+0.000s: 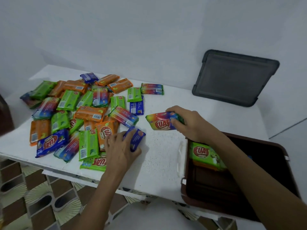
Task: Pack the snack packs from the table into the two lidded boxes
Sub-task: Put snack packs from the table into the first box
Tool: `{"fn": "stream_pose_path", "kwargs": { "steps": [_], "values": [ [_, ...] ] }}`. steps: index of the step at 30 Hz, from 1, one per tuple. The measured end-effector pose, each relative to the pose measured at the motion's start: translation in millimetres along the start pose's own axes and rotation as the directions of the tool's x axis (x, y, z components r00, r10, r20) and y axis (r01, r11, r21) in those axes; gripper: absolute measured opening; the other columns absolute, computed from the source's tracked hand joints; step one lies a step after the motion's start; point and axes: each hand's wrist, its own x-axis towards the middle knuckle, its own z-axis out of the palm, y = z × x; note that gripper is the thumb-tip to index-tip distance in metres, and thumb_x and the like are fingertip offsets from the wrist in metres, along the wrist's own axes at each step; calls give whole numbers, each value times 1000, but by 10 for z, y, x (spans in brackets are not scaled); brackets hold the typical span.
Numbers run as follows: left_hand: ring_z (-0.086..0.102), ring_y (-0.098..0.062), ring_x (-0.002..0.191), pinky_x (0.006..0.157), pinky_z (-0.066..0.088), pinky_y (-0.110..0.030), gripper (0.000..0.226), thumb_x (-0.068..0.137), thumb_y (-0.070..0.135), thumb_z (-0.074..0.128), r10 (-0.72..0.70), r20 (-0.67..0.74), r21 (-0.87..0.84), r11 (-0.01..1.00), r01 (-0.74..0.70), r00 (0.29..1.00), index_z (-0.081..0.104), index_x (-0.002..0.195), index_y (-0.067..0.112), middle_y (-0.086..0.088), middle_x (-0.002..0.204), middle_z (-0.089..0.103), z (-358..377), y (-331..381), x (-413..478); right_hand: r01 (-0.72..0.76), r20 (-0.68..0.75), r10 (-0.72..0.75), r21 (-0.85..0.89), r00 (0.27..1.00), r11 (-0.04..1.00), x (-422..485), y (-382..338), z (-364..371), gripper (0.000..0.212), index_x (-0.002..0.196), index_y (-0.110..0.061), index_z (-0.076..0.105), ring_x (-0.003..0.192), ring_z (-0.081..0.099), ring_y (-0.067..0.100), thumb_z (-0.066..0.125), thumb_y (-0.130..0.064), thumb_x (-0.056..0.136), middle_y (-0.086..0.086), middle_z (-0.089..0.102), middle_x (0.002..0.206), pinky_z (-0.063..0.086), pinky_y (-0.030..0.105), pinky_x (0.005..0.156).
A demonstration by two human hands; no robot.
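Observation:
Several snack packs [89, 112] in green, orange, blue and rainbow wrappers lie heaped on the left half of the white table [162, 151]. My left hand [121, 146] grips a blue pack [137, 138] at the heap's near right edge, still on the table. My right hand [189, 123] holds a rainbow pack [160, 122] just above the table's middle. An open brown box [184, 181] sits at the near right. Inside it lies a green pack [205, 154] on top of an orange one. My right forearm crosses over the box.
A dark grey lid [235, 78] leans against the wall at the back right. A dark brown object [4, 117] shows at the left frame edge. Patterned floor tiles [41, 196] lie below the table's near edge. White walls close the back and right.

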Motion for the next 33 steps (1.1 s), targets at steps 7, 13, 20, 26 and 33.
{"fn": "stream_pose_path", "kwargs": {
  "steps": [7,13,20,26,33],
  "values": [
    [60,-11,105,82,56,-30,83,72,33,83,118,-162,-503,844,-185,980,40,142,20,-2,128,59,-365,435,69,3,-250,29,130,968,992,-556,182,-243,31,128,-33,47,87,67,8,52,-26,99,-4,62,115,59,26,67],
    [57,2,112,90,49,-15,90,67,20,87,75,-264,-755,604,-255,961,36,141,26,19,124,54,-518,792,77,-47,-316,143,293,938,955,-1028,364,-416,28,120,-37,49,93,69,7,56,-26,96,-4,67,108,61,30,66],
    [55,-13,122,105,43,-31,83,70,27,80,96,-177,-864,461,-201,980,38,141,26,18,125,57,-483,1084,96,-127,-187,255,515,949,848,-1409,650,-419,30,122,-31,52,101,70,17,56,-17,96,4,70,111,61,46,72],
    [57,-7,119,104,45,-35,70,71,40,75,194,-68,-896,419,-145,979,46,135,34,23,125,58,-413,1280,129,-188,-156,345,601,925,777,-1396,868,-196,34,127,-27,55,102,68,12,55,-13,97,4,65,117,60,30,73],
    [48,1,122,84,49,-13,65,76,32,79,261,1,-900,422,-113,965,45,131,42,30,123,48,-334,1435,146,-300,-174,420,471,891,830,-1273,993,77,35,131,-29,55,98,68,12,57,-21,97,5,62,121,60,23,71]
  ]
}}
